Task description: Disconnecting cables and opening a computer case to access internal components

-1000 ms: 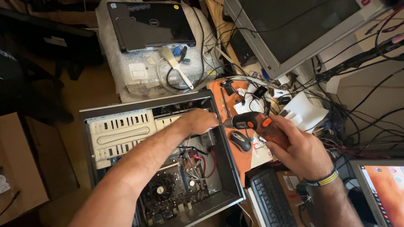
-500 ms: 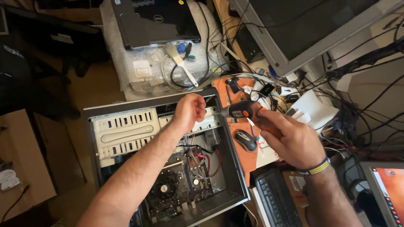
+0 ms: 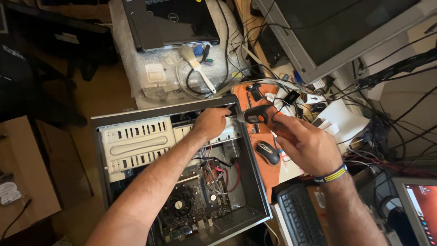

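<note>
keyboard: a black keyboard (image 3: 302,218) lies nearest, at the lower right edge, its ribbed rows of keys half under the right forearm.
motherboard: a dark circuit board (image 3: 193,207) with a round black fan sits at the bottom of the case, with red and black wires (image 3: 227,175) looping over it.
computer case: the grey sheet-metal tower (image 3: 255,182) lies on its side with the panel off, so the inside faces up for reaching in.
drive cage: a pale slotted metal bay (image 3: 136,141) fills the upper left of the case, stamped with long vents.
left hand: the left hand (image 3: 210,123) is curled over the top right corner of the drive cage, fingers bent down on the metal, seemingly to steady a part; what lies under the fingers I cannot tell.
right hand: the right hand (image 3: 306,143) is closed round the rear of an electric screwdriver, a striped band on the wrist.
electric screwdriver: the stubby black and orange tool (image 3: 256,116) is held level just outside the case's top right corner, its tip pointing at the left hand's fingers.
mouse: a glossy black mouse (image 3: 267,152) rests on an orange mat (image 3: 273,180) beside the case.
brush: a pale flat paintbrush (image 3: 195,64) lies on bubble wrap (image 3: 136,73) beyond the case.
laptop: a shut black laptop (image 3: 173,20) sits farthest back, beside a grey-framed monitor (image 3: 327,36) over tangled cables.
</note>
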